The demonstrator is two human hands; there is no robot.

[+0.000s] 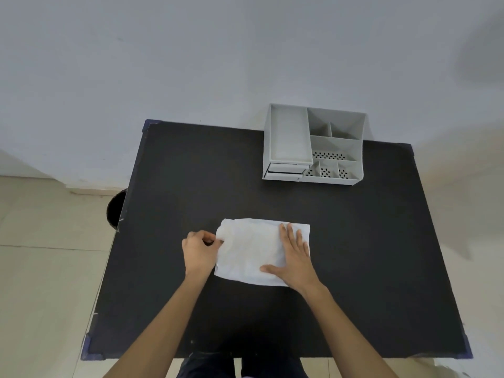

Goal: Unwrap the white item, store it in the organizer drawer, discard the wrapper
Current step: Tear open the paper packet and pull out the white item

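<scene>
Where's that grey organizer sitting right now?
In the head view, the grey organizer stands at the far right of the black table, against the wall, well beyond the white package under both hands.

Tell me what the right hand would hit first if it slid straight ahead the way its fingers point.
The right hand lies flat on the white package, fingers pointing away from the person. Past the package's far edge comes bare black table, then probably the grey organizer, near its drawer; the exact line is uncertain.
</scene>
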